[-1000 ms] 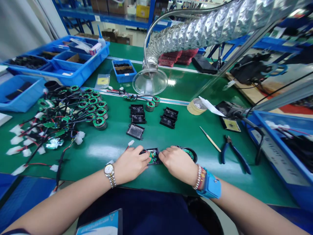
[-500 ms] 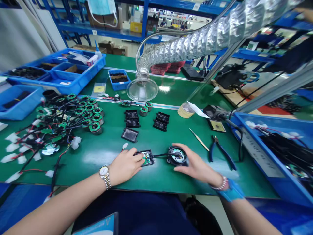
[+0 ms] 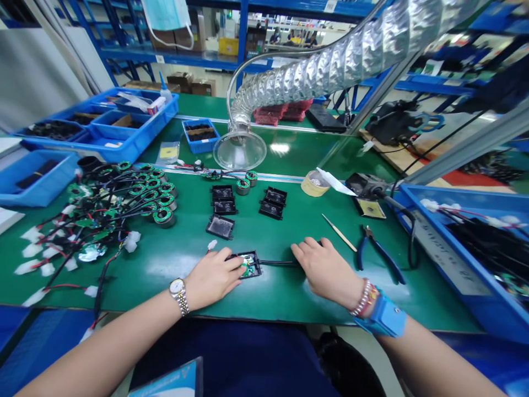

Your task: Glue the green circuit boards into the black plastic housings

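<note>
Beneath the fingers of my left hand point(image 3: 218, 275) lies a small open black case with a green circuit board point(image 3: 251, 266), held against the green bench. A black cable point(image 3: 279, 263) runs from the case's right side to my right hand point(image 3: 324, 267). That hand is closed over the round black housing, which is now almost wholly hidden under the palm and fingers. Above the case sit black plastic covers: a single one point(image 3: 220, 226), and two pairs, one on the left point(image 3: 223, 199) and one on the right point(image 3: 273, 203). A white connector point(image 3: 212, 245) pokes out beyond my left fingers.
Wired round boards point(image 3: 163, 215) are heaped at left, near blue bins point(image 3: 37, 176). A funnel hood point(image 3: 239, 150) hangs over the bench. Right of my hands lie a pointed stick point(image 3: 339, 232), blue-handled cutters point(image 3: 382, 256), a tape roll point(image 3: 314, 184) and a big blue bin point(image 3: 463, 309).
My right hand has turned over and closed on the round housing, hiding its ring-shaped board, which showed before. My left hand stays on the case.
</note>
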{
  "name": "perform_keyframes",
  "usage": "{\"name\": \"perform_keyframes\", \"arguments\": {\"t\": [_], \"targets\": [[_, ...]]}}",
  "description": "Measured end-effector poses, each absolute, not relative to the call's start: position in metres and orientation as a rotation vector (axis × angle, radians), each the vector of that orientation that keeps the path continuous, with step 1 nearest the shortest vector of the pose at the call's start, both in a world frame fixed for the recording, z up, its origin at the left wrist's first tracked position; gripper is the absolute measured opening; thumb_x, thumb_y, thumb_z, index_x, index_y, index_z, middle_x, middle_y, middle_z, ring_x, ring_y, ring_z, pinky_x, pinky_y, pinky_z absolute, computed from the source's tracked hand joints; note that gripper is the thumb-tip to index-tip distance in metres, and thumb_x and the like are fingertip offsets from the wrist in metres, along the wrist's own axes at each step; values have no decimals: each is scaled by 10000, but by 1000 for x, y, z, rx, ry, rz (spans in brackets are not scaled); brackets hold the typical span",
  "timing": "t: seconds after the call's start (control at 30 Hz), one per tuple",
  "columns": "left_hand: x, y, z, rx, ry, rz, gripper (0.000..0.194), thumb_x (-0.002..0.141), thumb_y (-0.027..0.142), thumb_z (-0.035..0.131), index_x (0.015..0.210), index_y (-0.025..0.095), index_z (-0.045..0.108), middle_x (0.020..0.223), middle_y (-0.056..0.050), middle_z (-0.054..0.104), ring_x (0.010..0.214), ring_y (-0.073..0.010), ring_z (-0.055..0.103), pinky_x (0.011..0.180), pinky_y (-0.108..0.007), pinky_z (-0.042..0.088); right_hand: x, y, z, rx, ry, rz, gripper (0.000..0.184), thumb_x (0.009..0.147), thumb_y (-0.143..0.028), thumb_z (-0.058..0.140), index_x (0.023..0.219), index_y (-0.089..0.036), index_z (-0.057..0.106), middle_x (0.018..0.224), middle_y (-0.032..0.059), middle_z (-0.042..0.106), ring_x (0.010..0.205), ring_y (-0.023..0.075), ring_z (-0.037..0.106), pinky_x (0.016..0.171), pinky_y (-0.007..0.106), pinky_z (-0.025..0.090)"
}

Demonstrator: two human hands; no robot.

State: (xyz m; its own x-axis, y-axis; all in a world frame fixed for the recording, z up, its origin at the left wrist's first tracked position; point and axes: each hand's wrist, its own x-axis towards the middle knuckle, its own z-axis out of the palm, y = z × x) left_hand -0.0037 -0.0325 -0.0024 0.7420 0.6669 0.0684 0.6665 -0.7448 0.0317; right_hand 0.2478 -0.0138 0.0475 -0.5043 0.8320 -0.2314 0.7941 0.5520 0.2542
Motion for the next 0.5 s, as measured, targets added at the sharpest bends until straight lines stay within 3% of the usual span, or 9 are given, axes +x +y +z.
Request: {"name": "perform_keyframes", "arguments": {"t": [0.13,0.2,0.33,0.5], "targets": [[-5,-33,-2,2902,1124,180,197,867,319,472,1022,246,569,1247,-44,464,1034,-251,436,720,-373,443,244,-14,37,1263,2766,92,430,678,-195,642,1092,-153,532,1050,111,586,1021,278,467,905,537,275],[-7,-34,-6,2882,1141,240,202,862,306,479,1032,247,569,1320,-60,395,1126,-285,389,781,-424,443,236,-16,29,1251,2924,26,355,746,-203,600,1092,-169,531,1053,93,588,1041,254,472,944,548,255],[-9,-34,-16,2820,1142,298,227,860,298,482,1061,227,561,1280,-111,421,1117,-274,423,856,-447,436,217,-18,8,1313,3048,-223,149,831,-140,489,937,-132,592,870,79,610,840,181,546,838,388,421],[-9,-33,-20,2788,1106,294,230,860,297,481,1062,220,560,1255,-108,442,1069,-247,465,887,-441,440,213,-11,-8,1375,3115,-552,170,849,-94,430,860,-116,599,809,76,587,767,154,552,718,281,471]]}}
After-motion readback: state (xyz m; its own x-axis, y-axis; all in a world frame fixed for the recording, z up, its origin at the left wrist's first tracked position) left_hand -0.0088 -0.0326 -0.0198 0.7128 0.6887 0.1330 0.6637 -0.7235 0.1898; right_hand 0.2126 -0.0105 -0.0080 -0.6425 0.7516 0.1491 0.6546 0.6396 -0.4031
